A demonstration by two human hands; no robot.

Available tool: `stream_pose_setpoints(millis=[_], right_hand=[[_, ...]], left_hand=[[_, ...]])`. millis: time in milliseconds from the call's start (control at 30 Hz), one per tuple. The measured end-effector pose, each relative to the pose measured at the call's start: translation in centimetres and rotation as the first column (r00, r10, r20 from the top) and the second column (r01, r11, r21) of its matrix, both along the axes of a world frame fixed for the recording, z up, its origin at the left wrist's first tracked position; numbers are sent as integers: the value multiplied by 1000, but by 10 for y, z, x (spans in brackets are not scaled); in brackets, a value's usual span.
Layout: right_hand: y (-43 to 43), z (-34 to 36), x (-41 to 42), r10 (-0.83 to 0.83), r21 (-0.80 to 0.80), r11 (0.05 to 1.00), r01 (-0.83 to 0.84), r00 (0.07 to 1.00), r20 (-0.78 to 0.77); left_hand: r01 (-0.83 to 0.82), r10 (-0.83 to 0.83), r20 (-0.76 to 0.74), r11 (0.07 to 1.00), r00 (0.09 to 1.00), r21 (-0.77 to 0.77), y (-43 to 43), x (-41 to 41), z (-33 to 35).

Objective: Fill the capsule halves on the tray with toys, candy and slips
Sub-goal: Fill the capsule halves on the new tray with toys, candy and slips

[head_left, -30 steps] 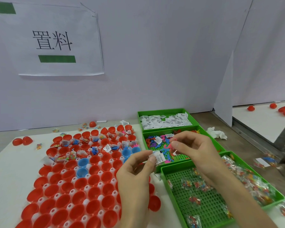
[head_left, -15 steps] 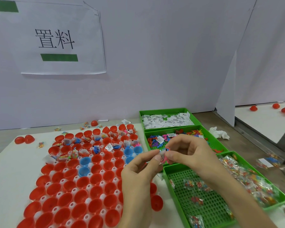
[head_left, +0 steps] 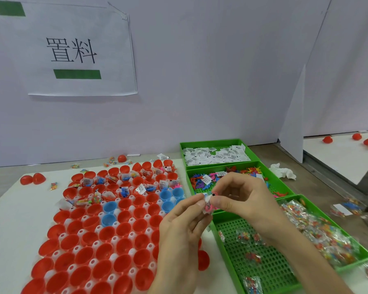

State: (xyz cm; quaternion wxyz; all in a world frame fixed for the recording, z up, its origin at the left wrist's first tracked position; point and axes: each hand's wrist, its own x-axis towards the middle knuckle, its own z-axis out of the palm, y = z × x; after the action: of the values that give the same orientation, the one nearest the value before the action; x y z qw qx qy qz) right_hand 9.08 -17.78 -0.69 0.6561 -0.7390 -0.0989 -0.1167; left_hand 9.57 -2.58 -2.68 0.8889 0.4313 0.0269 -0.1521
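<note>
A white tray point(head_left: 77, 249) on the table carries several red capsule halves point(head_left: 123, 230) and a few blue ones point(head_left: 109, 206). The far rows hold toys, candy and slips; the near rows are hollow. My left hand point(head_left: 179, 232) and my right hand point(head_left: 242, 200) meet just right of the tray, above the near green bin. Together they pinch a white paper slip point(head_left: 206, 198) and a small pink toy point(head_left: 209, 207) between the fingertips.
Three green bins stand to the right: slips point(head_left: 215, 154) at the back, plastic toys point(head_left: 244, 171) in the middle, wrapped candy point(head_left: 319, 232) nearest. Loose red halves point(head_left: 32, 179) and candy packets lie at the table's far left. A crumpled tissue point(head_left: 283, 171) lies past the bins.
My hands came together: the right brought the pink toy to the slip held by the left. Both items now sit pinched between the two hands. The view shifted slightly.
</note>
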Motion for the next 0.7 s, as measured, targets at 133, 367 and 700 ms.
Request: stream_pose_setpoints(millis=[133, 367, 700], right_hand=[[4, -3, 1, -33, -3, 999, 33, 999, -6], [10, -10, 4, -12, -4, 1000, 12, 999, -51], [12, -7, 3, -83, -2, 997, 83, 995, 51]], left_hand=[[2, -2, -3, 1000, 1000, -25, 0, 0, -1], [-24, 25, 64, 1000, 998, -6, 1, 1, -2], [-198, 153, 265, 969, 952, 151, -8, -2, -6]])
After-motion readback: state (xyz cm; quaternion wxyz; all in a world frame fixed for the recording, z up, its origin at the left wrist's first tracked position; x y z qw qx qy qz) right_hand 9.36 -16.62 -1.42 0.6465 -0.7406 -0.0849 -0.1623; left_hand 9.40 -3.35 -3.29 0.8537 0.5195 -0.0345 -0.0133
